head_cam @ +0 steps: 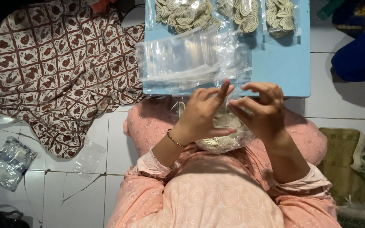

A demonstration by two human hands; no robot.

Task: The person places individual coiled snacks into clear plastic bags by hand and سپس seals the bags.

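- One view only, from a camera worn on the person's head, facing almost straight down.
- It sits close above the lap: both hands fill the middle of the frame.
- The blue table (284, 67) crosses the top centre; tiled floor (64, 185) fills the lower left.

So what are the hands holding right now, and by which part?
Both hands, left and right, hold a clear plastic bag of pale swirl-patterned pieces over the lap, fingers pinching near its top edge; the exact contact is partly hidden.
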